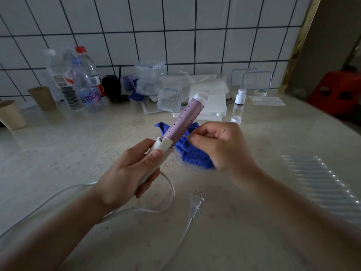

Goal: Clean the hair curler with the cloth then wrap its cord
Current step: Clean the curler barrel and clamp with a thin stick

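My left hand grips the white handle of the hair curler, thumb on the clamp lever, so the pink perforated barrel points up and to the right. The curler's white cord loops from the handle across the table to the left, and its plug lies flat in front of me. A bunched blue cloth sits just right of the barrel's base. My right hand is curled over the cloth, thumb and forefinger close to the barrel, with the cloth bunched under its palm.
Several plastic water bottles and two paper cups stand at the back left. Clear plastic boxes, a white flat box and a small white bottle crowd the back by the tiled wall. A red stool stands at the right.
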A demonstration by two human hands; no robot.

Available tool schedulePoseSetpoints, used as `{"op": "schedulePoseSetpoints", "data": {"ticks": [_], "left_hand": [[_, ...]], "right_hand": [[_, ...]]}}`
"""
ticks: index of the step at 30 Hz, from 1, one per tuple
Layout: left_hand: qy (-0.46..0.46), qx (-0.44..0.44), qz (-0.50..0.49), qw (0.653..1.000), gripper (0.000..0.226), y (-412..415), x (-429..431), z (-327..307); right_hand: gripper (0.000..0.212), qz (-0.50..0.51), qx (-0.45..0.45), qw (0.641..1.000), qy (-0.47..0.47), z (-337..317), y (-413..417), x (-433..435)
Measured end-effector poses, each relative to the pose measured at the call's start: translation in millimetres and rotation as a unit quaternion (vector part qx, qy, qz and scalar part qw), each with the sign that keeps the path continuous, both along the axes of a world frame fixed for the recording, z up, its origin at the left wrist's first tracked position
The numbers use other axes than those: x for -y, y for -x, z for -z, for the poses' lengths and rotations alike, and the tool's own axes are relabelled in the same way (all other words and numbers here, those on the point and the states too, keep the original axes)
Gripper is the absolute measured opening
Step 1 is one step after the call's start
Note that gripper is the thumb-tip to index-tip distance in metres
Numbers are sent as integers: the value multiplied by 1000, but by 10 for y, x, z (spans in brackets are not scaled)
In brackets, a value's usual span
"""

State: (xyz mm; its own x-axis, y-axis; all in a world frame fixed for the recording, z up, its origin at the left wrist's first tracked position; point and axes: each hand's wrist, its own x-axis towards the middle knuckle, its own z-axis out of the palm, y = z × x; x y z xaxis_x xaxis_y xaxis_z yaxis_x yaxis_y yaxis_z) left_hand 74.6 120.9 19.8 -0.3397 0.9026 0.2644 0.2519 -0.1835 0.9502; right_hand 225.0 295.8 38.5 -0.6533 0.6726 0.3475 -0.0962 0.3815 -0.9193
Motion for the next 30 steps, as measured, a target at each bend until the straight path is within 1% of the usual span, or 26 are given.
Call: {"op": "schedulePoseSetpoints", "data": {"ticks": [3,5,7,9,11,14,16,19,23,26,30], "left_hand": [[1,-5,-1,1000,29,-6,6,-35],[0,-14,5,1000,27,-27,11,-53],[-2,-15,15,1000,26,-57,9,-64],[-4,-13,16,1000,27,-69,8,-75],[-5,-10,10,1000,29,-59,14,-86],[-4,-6,4,1000,28,-40,19,-95],[-2,-8,9,1000,26,-45,16,-90],[5,-2,19,1000,28,-52,27,-74],[9,-12,11,1000,28,-41,25,-71],[8,-11,11,1000,32,-27,27,-63],[10,-15,7,1000,33,15,30,-69]], "right_hand": [[12,-47,12,999,17,39,13,78],[11,-41,-2,999,29,11,14,51],[15,-15,-28,999,37,-42,-6,-47],[13,3,-45,998,46,-75,-24,-113],[10,-12,-47,998,40,-37,-15,-66],[12,-48,-38,998,29,39,10,56],[13,-38,-48,998,34,4,-7,19],[10,-13,-74,994,79,-66,-42,-92],[10,-16,-86,991,106,-55,-42,-95],[10,-19,-94,986,133,-74,-41,-130],[19,-21,-121,978,169,-97,-49,-201]]}}
